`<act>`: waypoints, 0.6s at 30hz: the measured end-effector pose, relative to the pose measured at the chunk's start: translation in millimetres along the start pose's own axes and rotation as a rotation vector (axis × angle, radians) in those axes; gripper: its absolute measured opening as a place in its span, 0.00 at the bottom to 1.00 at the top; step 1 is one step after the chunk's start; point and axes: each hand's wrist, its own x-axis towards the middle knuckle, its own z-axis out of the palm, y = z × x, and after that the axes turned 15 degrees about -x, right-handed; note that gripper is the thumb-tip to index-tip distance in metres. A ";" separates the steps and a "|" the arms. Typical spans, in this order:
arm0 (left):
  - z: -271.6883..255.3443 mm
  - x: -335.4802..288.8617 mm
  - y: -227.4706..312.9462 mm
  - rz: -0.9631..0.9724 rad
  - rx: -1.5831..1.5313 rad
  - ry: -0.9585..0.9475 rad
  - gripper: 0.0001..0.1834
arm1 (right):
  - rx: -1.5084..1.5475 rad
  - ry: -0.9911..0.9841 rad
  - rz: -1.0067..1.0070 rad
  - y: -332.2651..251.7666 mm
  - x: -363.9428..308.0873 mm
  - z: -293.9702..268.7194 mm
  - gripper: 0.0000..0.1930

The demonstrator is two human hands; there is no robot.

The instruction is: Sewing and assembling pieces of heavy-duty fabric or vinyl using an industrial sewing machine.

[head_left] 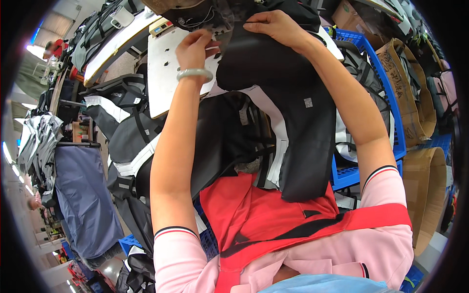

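Observation:
A large black fabric panel (312, 132) with a small pale printed patch runs from the worktable down over my lap. Its upper edge lies between the fingers of my right hand (278, 29), which is closed on it beside the dark sewing machine (215, 22). My left hand (194, 51), with a pale bangle (195, 74) at the wrist, is raised over the white tabletop (163, 83), left of the panel. Its fingers are loosely bent and apart, and I see nothing in them. A white strip (278, 122) shows along the panel's inner edge. The stitching area is partly hidden.
Black and grey sewn pieces with white bands (129, 127) are heaped to the left of the table. At the right stand a blue plastic crate (391, 105) of similar pieces and open cardboard boxes (425, 190). A red apron (234, 200) covers my lap.

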 end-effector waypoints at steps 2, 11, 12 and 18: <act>-8.2 -12.8 -3.6 0.231 0.228 0.047 0.19 | -0.041 -0.014 -0.037 -5.2 0.4 -3.1 0.18; -63.9 -233.6 -65.7 0.002 0.768 -0.721 0.24 | -0.127 -0.061 0.038 39.6 -122.6 7.2 0.14; -68.7 -257.3 -70.3 -0.088 0.723 -0.768 0.25 | -0.185 -0.024 0.042 51.8 -150.6 19.1 0.15; -60.7 -328.6 -91.9 -0.357 0.638 -0.943 0.32 | -0.497 -0.106 -0.058 103.1 -265.3 61.5 0.09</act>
